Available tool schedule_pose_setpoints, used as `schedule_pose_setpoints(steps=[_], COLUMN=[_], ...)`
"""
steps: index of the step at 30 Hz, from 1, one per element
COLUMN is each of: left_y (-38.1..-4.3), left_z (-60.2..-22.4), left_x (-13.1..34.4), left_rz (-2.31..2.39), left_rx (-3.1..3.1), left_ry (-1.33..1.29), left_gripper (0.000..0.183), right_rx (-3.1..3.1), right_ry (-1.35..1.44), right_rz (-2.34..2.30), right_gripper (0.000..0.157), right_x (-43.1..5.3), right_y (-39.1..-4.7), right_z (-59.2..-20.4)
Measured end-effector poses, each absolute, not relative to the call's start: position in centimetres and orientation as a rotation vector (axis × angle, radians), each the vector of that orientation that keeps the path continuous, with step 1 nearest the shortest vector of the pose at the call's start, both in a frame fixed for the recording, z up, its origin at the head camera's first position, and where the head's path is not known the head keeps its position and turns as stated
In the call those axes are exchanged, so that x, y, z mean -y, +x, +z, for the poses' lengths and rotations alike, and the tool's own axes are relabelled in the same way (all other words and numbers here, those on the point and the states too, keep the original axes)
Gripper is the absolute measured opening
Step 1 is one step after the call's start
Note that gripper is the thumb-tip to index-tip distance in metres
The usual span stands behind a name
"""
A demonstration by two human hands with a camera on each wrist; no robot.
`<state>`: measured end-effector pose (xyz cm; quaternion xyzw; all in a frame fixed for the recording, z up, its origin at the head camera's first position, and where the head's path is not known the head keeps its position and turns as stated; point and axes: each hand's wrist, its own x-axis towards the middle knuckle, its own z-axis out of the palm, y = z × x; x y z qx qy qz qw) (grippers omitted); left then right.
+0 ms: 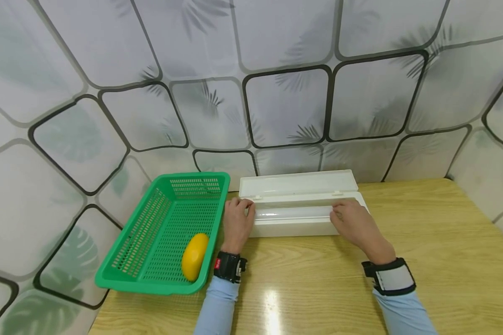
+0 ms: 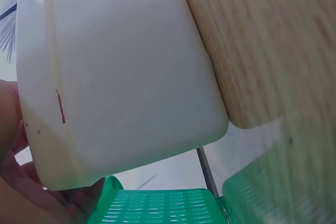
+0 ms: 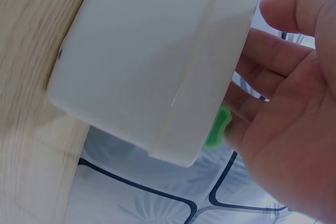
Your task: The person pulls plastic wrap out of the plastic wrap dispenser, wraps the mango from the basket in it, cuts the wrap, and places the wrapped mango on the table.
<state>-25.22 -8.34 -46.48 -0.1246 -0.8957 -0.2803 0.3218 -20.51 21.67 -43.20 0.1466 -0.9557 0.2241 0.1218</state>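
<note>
A long white dispenser box (image 1: 293, 229) stands on the table with its lid (image 1: 297, 182) tipped back. Inside it lies a shiny roll of cling film (image 1: 293, 213). My left hand (image 1: 237, 222) grips the roll's left end with bent fingers. At the other end, my right hand (image 1: 354, 225) holds the roll between curled fingers and thumb. In the left wrist view, the box's white end wall (image 2: 126, 77) hides most of the fingertips. The right wrist view shows the thumb (image 3: 294, 14) at the box edge, other fingers reaching behind the wall.
A green plastic basket (image 1: 127, 279) sits left of the box, close to my left forearm. In it lies a yellow mango-like fruit (image 1: 194, 257). Patterned sheeting (image 1: 289, 107) rises behind the wooden table (image 1: 310, 288). A small green piece (image 3: 218, 128) shows behind the box.
</note>
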Motion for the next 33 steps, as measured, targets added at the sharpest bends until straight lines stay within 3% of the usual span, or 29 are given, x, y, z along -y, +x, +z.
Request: schedule_pose_setpoints(steps=[26,33], left_y=[-25.24,-25.20], left_z=[-46.38,-46.27], left_x=[8.76,8.76], left_rz=[-0.698,-0.679], left_rx=[2.364,2.372], left_ry=[-0.372,-0.367], left_gripper=[0.007,0.008], right_rx=[2.776,2.675], right_ry=[0.311,0.241], right_rz=[0.690,0.771], right_gripper=[0.032,0.021], right_x=[-22.36,-22.41], right_y=[-20.55,-20.75], right_z=[-43.35,-43.90])
